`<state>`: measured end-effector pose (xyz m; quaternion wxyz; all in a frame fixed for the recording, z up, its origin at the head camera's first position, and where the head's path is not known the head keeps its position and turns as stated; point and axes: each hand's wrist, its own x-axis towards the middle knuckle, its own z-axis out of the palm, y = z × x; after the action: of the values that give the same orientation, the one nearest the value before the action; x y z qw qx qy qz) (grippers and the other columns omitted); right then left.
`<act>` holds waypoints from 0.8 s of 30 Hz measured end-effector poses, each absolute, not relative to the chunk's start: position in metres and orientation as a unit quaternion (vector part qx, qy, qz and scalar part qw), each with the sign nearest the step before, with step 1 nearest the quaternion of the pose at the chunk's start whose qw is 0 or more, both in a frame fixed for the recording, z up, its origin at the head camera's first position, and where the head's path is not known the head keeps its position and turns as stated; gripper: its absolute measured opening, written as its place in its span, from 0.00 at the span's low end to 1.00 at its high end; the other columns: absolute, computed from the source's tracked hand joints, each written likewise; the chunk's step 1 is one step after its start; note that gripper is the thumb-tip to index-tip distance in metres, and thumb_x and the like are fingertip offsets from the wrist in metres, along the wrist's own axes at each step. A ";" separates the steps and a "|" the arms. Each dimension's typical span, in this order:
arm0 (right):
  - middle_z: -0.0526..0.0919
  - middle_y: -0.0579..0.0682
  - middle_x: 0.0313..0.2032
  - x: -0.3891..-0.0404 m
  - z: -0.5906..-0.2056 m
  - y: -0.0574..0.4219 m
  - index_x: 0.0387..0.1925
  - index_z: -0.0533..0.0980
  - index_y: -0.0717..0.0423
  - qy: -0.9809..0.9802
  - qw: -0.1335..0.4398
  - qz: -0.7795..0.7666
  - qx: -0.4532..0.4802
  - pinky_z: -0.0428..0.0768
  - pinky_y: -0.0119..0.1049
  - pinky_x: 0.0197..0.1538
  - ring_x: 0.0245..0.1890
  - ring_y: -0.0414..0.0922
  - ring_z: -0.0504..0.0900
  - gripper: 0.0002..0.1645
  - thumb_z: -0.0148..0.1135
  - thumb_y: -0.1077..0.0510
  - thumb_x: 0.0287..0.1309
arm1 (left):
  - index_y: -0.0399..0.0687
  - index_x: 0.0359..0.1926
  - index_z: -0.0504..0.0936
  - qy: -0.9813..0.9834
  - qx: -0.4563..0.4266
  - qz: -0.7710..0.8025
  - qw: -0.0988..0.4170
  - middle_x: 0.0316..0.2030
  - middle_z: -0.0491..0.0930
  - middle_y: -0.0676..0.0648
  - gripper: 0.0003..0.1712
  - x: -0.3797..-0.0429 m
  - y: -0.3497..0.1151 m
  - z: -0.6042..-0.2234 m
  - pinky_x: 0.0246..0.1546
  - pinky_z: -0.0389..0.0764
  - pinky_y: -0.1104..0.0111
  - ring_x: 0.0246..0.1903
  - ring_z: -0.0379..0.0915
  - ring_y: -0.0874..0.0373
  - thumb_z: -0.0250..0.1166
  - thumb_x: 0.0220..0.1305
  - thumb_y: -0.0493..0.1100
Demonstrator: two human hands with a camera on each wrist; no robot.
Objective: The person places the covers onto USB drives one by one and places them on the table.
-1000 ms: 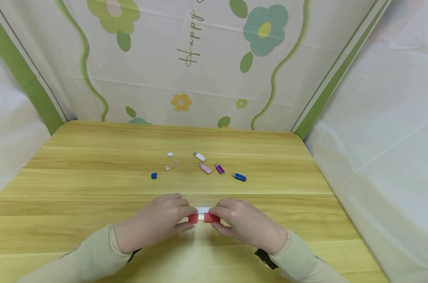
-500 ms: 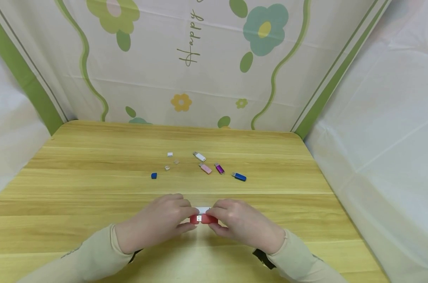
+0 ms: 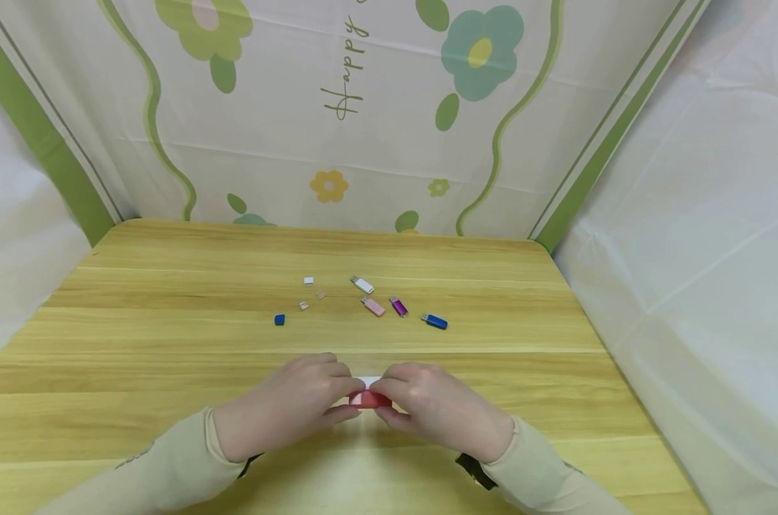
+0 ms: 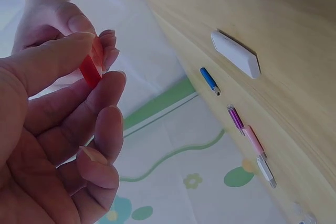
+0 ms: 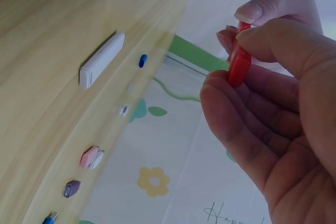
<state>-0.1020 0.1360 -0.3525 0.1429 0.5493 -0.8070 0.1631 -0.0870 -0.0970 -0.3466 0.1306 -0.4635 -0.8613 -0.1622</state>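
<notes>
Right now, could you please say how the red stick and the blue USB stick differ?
The red stick is held by the left hand and right hand; the blue USB stick lies on the table. The hands partly cover the red stick, while the blue one shows its metal plug. Both look small.

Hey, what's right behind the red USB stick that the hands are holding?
In the head view, a white bar lies on the table just behind the red USB stick. The left hand and right hand partly cover it; what's under it can't be seen.
</notes>
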 end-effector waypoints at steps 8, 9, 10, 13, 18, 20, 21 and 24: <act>0.77 0.41 0.28 -0.102 -0.353 0.134 0.34 0.81 0.54 -0.807 0.137 0.155 0.553 0.69 0.16 0.32 0.25 0.32 0.70 0.09 0.74 0.60 0.53 | 0.49 0.33 0.84 -0.857 -0.469 -0.161 0.140 0.24 0.77 0.56 0.10 -0.087 -0.097 -0.347 0.28 0.69 0.77 0.25 0.65 0.65 0.77 0.54 0.44; 0.77 0.41 0.28 -0.102 -0.353 0.134 0.34 0.81 0.54 -0.807 0.137 0.155 0.554 0.69 0.16 0.32 0.25 0.32 0.70 0.08 0.74 0.60 0.53 | 0.49 0.33 0.84 -0.855 -0.471 -0.161 0.145 0.24 0.76 0.56 0.10 -0.087 -0.097 -0.347 0.27 0.69 0.78 0.25 0.65 0.65 0.77 0.54 0.44; 0.77 0.41 0.28 -0.102 -0.353 0.134 0.34 0.81 0.54 -0.806 0.138 0.153 0.554 0.69 0.16 0.32 0.25 0.32 0.71 0.08 0.74 0.60 0.53 | 0.49 0.32 0.84 -0.854 -0.472 -0.161 0.149 0.24 0.76 0.57 0.10 -0.087 -0.098 -0.348 0.27 0.69 0.78 0.25 0.65 0.65 0.77 0.53 0.43; 0.78 0.42 0.28 -0.102 -0.352 0.133 0.34 0.81 0.55 -0.803 0.154 0.148 0.557 0.71 0.16 0.33 0.26 0.32 0.72 0.08 0.74 0.61 0.52 | 0.48 0.32 0.83 -0.848 -0.477 -0.165 0.160 0.24 0.76 0.57 0.11 -0.087 -0.098 -0.349 0.28 0.69 0.79 0.25 0.66 0.65 0.78 0.52 0.42; 0.78 0.42 0.28 -0.102 -0.351 0.132 0.33 0.81 0.56 -0.795 0.174 0.145 0.562 0.72 0.17 0.34 0.26 0.33 0.73 0.08 0.74 0.63 0.51 | 0.48 0.29 0.81 -0.835 -0.491 -0.166 0.185 0.23 0.75 0.57 0.11 -0.089 -0.097 -0.351 0.28 0.70 0.79 0.25 0.67 0.65 0.78 0.52 0.40; 0.78 0.42 0.27 -0.102 -0.350 0.132 0.33 0.81 0.56 -0.795 0.171 0.143 0.564 0.71 0.16 0.33 0.26 0.33 0.72 0.08 0.74 0.63 0.51 | 0.48 0.29 0.81 -0.830 -0.497 -0.163 0.195 0.22 0.74 0.57 0.11 -0.089 -0.096 -0.352 0.27 0.69 0.79 0.24 0.67 0.65 0.77 0.53 0.39; 0.78 0.42 0.27 -0.102 -0.349 0.132 0.33 0.81 0.56 -0.795 0.169 0.143 0.565 0.71 0.16 0.33 0.26 0.32 0.72 0.08 0.74 0.64 0.51 | 0.48 0.28 0.80 -0.828 -0.499 -0.161 0.199 0.22 0.74 0.57 0.11 -0.089 -0.095 -0.352 0.27 0.70 0.79 0.24 0.67 0.65 0.77 0.53 0.39; 0.78 0.42 0.27 -0.103 -0.347 0.131 0.33 0.82 0.57 -0.796 0.161 0.140 0.566 0.71 0.15 0.34 0.26 0.32 0.72 0.08 0.74 0.64 0.51 | 0.47 0.29 0.81 -0.825 -0.503 -0.158 0.204 0.23 0.75 0.56 0.10 -0.089 -0.094 -0.351 0.28 0.71 0.79 0.25 0.67 0.65 0.77 0.53 0.39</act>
<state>-0.1030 0.1313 -0.3474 0.1615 0.5659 -0.7963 0.1403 -0.0888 -0.0942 -0.3509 0.2043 -0.5033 -0.8246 -0.1580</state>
